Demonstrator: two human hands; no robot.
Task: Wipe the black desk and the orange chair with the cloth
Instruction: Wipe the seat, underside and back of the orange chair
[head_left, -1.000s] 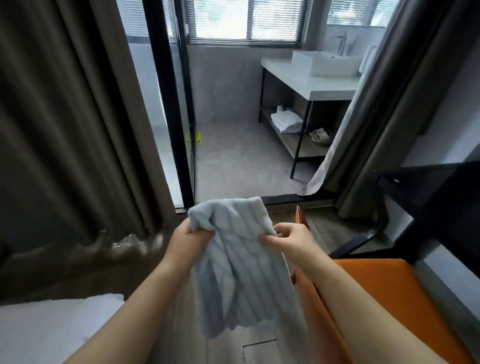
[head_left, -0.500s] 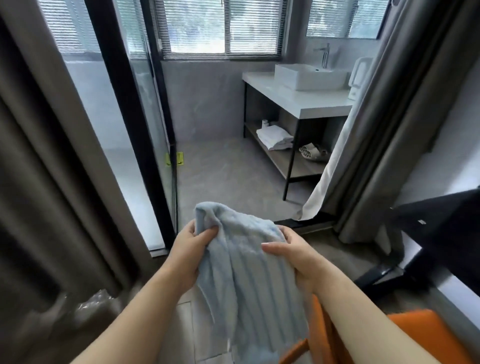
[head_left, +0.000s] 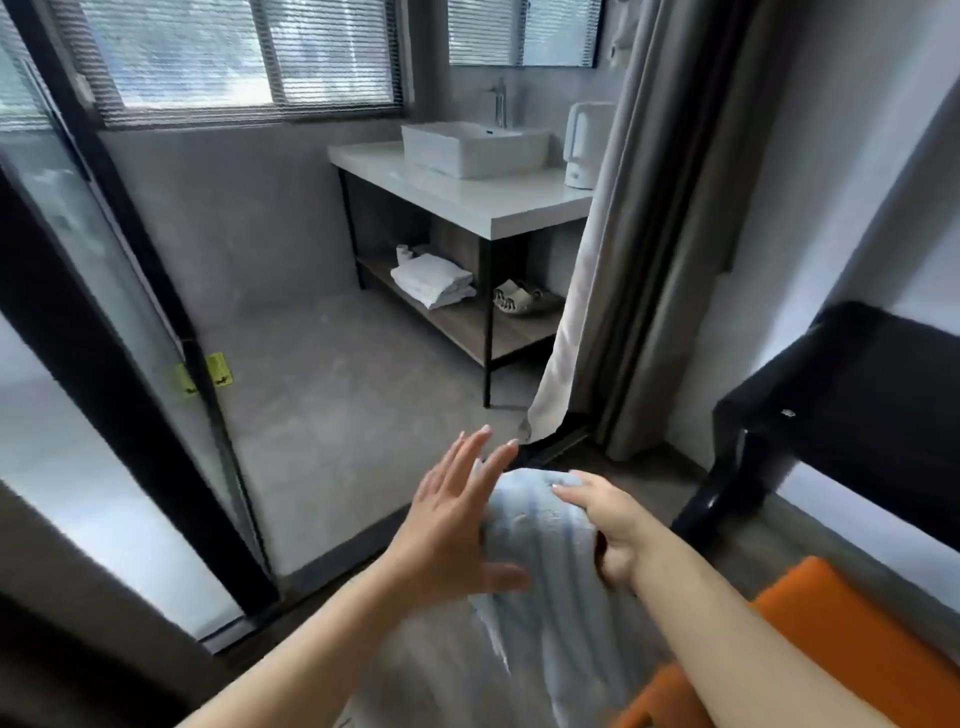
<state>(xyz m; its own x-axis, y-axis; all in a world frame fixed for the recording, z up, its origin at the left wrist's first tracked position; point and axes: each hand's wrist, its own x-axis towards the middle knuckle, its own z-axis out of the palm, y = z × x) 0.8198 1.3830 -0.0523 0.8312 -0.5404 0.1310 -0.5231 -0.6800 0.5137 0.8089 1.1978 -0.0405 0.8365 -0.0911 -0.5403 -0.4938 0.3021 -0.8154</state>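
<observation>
Grey-tiled washroom with a white vanity (head_left: 467, 197) and basin (head_left: 475, 148) beyond a glass door; in the foreground, both hands meet at a pale blue striped cloth (head_left: 545, 561). The right hand (head_left: 608, 525) grips the cloth's bunched top, fingers curled over it; the left hand (head_left: 452, 525) is spread flat with fingers straight, palm against the cloth's left flank, clasping nothing. The cloth hangs in loose folds below the right-hand grip, in mid-air; its lower folds run beside the orange chair (head_left: 841, 639), and whether they touch it cannot be told; the black desk (head_left: 857, 395) stands to the right, well apart. Judged handling: light, soft, limp towelling, neither slippery nor fragile; best gathered into a pad under the palm, since a loose tail would trail.
</observation>
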